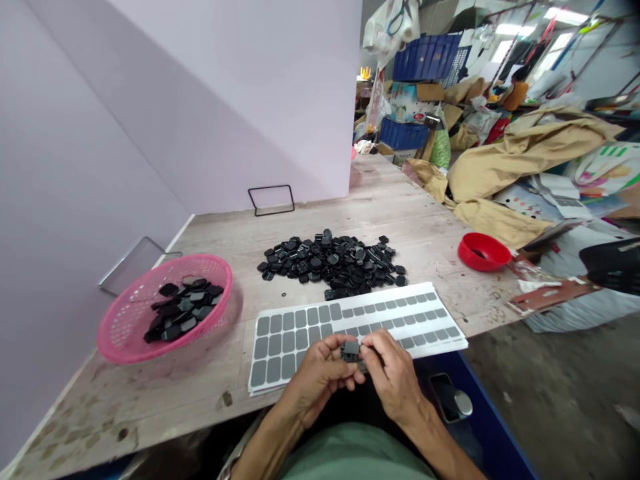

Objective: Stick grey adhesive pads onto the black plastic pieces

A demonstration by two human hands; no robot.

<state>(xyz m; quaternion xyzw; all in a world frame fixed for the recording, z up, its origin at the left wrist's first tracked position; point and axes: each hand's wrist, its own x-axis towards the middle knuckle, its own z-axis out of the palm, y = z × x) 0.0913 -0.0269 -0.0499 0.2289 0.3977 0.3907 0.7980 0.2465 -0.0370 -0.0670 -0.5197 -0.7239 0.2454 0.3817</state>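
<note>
Near the table's front edge, my left hand [317,377] holds a small black plastic piece [350,352] between thumb and fingers. A flat grey face shows on top of the piece. My right hand [395,377] is closed at the piece's right edge, thumb and forefinger pinched together there; whether they also grip a sticker is too small to tell. Under and beyond both hands lies a white sheet of grey stickers [390,311], larger ones on the left and smaller ones on the right. Behind it spreads a loose pile of black plastic pieces [330,260].
At left stands a pink basket [113,333] with more black pieces in it. A red bowl [483,261] sits at the right edge. Two wire stands, a black one [273,213] and another, are by the partition [250,100]. Below right are a blue crate [493,413] and a phone [443,397].
</note>
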